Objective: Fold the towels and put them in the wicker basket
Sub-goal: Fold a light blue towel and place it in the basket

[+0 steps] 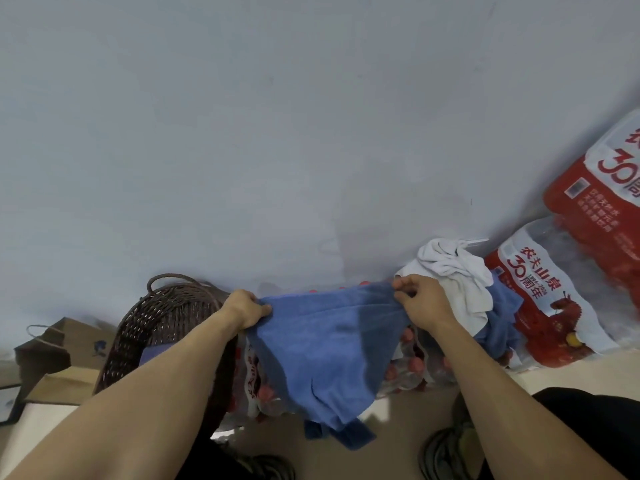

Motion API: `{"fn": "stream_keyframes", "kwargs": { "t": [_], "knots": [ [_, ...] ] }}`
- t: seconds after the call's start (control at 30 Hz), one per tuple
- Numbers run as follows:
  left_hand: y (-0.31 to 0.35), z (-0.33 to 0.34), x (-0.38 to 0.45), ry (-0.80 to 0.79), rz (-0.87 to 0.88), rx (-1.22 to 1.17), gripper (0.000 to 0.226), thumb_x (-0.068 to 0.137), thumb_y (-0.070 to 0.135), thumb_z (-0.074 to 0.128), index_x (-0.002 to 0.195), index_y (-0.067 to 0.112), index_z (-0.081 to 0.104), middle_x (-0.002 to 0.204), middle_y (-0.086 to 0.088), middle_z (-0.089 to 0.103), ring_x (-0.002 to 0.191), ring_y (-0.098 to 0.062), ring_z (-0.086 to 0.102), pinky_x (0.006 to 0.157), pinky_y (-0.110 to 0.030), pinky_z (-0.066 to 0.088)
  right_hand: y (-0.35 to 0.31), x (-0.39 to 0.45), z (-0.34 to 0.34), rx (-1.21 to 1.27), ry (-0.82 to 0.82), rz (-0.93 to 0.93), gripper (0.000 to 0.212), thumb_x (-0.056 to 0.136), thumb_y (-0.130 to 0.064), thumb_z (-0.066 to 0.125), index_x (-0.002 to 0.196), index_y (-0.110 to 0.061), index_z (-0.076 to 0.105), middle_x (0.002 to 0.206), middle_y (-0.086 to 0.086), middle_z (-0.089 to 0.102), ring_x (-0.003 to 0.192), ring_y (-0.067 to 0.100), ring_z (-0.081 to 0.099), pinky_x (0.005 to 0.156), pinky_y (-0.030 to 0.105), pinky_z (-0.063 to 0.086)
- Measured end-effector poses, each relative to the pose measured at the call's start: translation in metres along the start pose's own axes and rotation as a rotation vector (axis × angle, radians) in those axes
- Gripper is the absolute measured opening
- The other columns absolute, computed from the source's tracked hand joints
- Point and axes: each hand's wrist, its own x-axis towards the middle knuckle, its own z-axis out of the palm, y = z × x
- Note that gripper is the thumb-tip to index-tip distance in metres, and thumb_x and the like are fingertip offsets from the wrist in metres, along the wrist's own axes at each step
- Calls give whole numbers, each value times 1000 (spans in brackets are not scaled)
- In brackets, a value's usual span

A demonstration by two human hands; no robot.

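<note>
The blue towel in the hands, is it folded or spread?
Spread: both hands grip the blue towel by its upper edge, and it hangs open, unfolded.

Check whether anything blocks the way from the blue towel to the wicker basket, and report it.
Nothing visible blocks it. The blue towel hangs spread between the left hand and the right hand, and the wicker basket stands just to its left with an open top. Only the left forearm crosses the basket's near rim.

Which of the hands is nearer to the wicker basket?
Left. The left hand grips the blue towel right beside the wicker basket; the right hand holds the towel's far corner, farther off.
</note>
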Motion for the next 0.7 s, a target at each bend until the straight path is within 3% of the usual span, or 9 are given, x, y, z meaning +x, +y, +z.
{"fn": "stream_keyframes", "kwargs": {
  "t": [0.07, 0.13, 0.23, 0.3, 0.4, 0.5, 0.6, 0.7],
  "knots": [
    [-5, 7, 5, 36, -73, 16, 35, 86, 30, 73, 95, -3, 66, 96, -18, 68, 90, -32, 65, 71, -37, 53, 6, -1, 3, -37, 13, -15, 23, 85, -4, 70, 105, -15, 70, 103, 3, 71, 102, 20, 65, 88, 25, 48],
    [-11, 13, 11, 90, -100, 28, 38, 90, 30, 68, 102, -7, 67, 103, -20, 68, 97, -34, 65, 76, -36, 52, 12, -2, 8, -70, -16, -29, 39, 83, -8, 73, 122, -12, 65, 118, 6, 68, 111, 21, 62, 94, 26, 47],
    [-13, 25, 24, 169, -81, -109, 26, 95, 21, 61, 100, -5, 67, 105, -22, 68, 102, -37, 63, 88, -40, 52, 18, 0, 15, 39, -198, -26, 66, 81, -4, 75, 140, -13, 47, 133, 3, 57, 126, 24, 53, 105, 36, 46],
    [-10, 29, 30, 213, -60, -258, 15, 93, 12, 62, 98, -3, 64, 101, -23, 68, 101, -39, 63, 90, -44, 53, 22, 1, 21, 101, -324, 3, 75, 80, -1, 74, 143, -21, 38, 131, -7, 54, 132, 23, 49, 104, 34, 47],
    [-7, 27, 35, 159, -62, -354, 41, 90, 9, 65, 127, 0, 52, 108, -21, 66, 104, -35, 62, 92, -41, 53, 29, 1, 32, -96, -327, 56, 94, 75, -8, 77, 152, -15, 25, 146, -2, 42, 138, 24, 40, 103, 28, 42],
    [-6, 28, 32, 69, -91, -156, 69, 88, 20, 69, 145, 4, 32, 134, -20, 53, 120, -36, 54, 95, -38, 48, 36, -8, 48, -335, -223, 147, 90, 75, -20, 78, 149, -10, 27, 144, 14, 40, 130, 33, 45, 101, 36, 45],
    [-8, 37, 18, 57, -130, 13, 69, 88, 22, 67, 142, 0, 31, 137, -21, 47, 120, -37, 53, 91, -38, 49, 44, -18, 65, -416, -136, 189, 89, 80, -34, 76, 148, -9, 25, 143, 18, 38, 131, 36, 42, 106, 40, 39],
    [-8, 50, -1, 56, -152, 63, 66, 88, 24, 65, 139, -3, 34, 136, -23, 47, 120, -37, 53, 95, -40, 50, 49, -22, 73, -452, -150, 197, 70, 82, -42, 71, 139, -11, 45, 136, 15, 50, 126, 32, 47, 104, 37, 43]
  ]
}}
